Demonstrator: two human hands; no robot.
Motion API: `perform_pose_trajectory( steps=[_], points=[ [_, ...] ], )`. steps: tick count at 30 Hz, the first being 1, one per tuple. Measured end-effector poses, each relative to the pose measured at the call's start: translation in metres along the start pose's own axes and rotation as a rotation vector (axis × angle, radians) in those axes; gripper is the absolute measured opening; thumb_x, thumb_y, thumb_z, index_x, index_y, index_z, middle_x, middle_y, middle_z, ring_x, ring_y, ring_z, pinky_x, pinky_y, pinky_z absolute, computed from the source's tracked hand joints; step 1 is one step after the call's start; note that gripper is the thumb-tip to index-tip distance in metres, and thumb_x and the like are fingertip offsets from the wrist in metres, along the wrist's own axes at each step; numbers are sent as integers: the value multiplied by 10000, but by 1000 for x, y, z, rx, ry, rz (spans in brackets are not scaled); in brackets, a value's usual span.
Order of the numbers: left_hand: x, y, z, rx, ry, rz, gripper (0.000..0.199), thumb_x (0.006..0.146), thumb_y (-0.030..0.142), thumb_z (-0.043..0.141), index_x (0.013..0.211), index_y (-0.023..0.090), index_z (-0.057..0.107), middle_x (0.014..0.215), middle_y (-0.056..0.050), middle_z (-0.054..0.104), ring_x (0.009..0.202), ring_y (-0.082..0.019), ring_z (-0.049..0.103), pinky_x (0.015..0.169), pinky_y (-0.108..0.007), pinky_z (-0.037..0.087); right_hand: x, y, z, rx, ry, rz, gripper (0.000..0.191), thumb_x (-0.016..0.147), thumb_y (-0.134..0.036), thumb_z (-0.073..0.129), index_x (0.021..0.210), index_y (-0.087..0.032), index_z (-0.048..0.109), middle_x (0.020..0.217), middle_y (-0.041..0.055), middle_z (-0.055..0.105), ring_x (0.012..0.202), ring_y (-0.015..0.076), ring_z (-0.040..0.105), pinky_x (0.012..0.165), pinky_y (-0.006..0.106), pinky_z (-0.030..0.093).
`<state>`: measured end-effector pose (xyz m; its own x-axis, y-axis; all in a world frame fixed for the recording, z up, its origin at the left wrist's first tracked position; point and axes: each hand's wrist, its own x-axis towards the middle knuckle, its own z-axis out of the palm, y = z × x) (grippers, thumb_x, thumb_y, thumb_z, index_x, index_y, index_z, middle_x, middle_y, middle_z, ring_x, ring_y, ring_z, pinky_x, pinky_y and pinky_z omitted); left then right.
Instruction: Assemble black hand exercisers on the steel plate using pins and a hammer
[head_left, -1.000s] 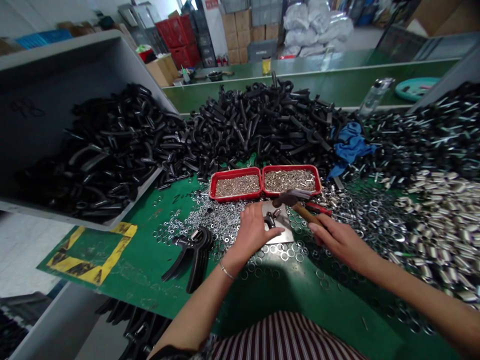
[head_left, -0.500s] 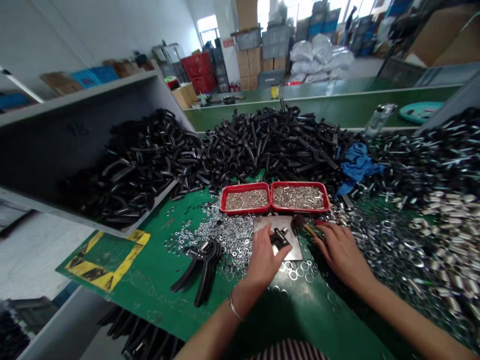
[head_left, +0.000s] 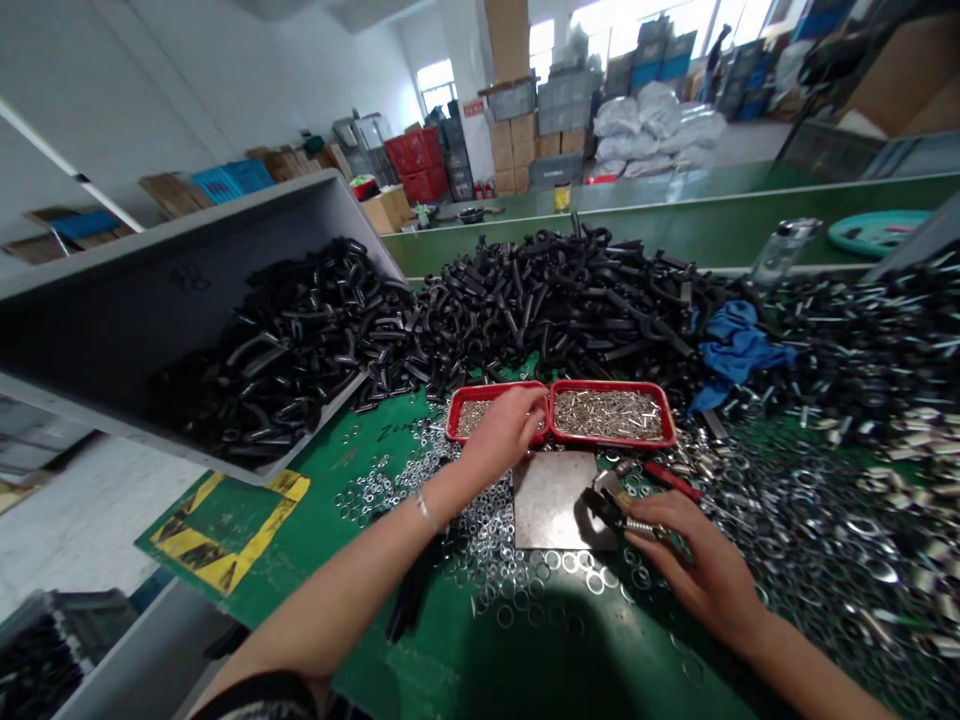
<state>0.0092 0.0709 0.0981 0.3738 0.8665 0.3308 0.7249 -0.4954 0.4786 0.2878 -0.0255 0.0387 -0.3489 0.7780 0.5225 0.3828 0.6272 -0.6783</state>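
from the head view, the only one i have, i see my left hand (head_left: 511, 422) reaching over the left red tray (head_left: 451, 420), fingertips down by the tiny metal pieces inside; its fingers are partly curled, and i cannot tell whether they have pinched anything. my right hand (head_left: 701, 565) is closed around a black part (head_left: 609, 510) fitted with a coil spring (head_left: 646, 530), which sits at the right edge of a flat metal plate (head_left: 551, 500). a hammer head (head_left: 609, 484) shows just beyond that part, and the hammer looks to be in the same grip, though the fingers cover too much for me to be sure. the right red tray (head_left: 615, 441), full of small pins, stands just beside the left one. near my right hand a red-handled tool (head_left: 673, 481) lies on the green counter (head_left: 420, 668), and loose metal rings (head_left: 495, 560) are scattered around the plate. behind the trays i have a big heap of black parts (head_left: 540, 295), with a blue cloth (head_left: 739, 345) at its right end and a tipped grey bin (head_left: 150, 300) at its left, spilling more of them. silver cylinders (head_left: 915, 500) lie at far right.
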Motion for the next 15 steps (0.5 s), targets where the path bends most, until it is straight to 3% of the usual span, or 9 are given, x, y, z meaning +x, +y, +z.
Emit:
perform_pose_trajectory(
  steps=[3, 7, 11, 15],
  points=[
    [75, -53, 8, 294, -95, 102, 321, 980, 105, 482, 1270, 150, 610, 1211, -113, 640, 1124, -218, 580, 989, -392, 454, -11, -5, 1, -12, 42, 68, 290, 929, -210, 628, 1203, -295, 582, 1076, 49, 722, 1023, 235, 696, 920, 388, 567],
    [142, -98, 46, 540, -187, 205, 363, 934, 92, 554, 1275, 181, 641, 1392, -154, 548, 1250, -269, 508, 1020, -414, 393, -31, -3, 10, 94, 51, 379, 217, 969, -308, 570, 1184, -281, 555, 1090, 62, 726, 962, 226, 723, 829, 340, 596],
    [175, -120, 79, 665, -111, 230, 298, 980, 144, 478, 1192, 171, 687, 1395, -182, 527, 1234, -295, 491, 1018, -456, 364, -36, 1, 18, 412, 83, 754, 289, 979, -443, 547, 1197, -266, 479, 1010, 80, 731, 755, 212, 717, 752, 364, 590],
    [182, -133, 79, 692, -198, 426, 269, 969, 128, 479, 1126, 137, 698, 1257, -171, 609, 1170, -279, 522, 1011, -445, 369, -17, 3, 22, 724, 145, 950, 334, 970, -512, 548, 1191, -280, 452, 952, 46, 727, 667, 184, 662, 698, 357, 550]
  ],
)
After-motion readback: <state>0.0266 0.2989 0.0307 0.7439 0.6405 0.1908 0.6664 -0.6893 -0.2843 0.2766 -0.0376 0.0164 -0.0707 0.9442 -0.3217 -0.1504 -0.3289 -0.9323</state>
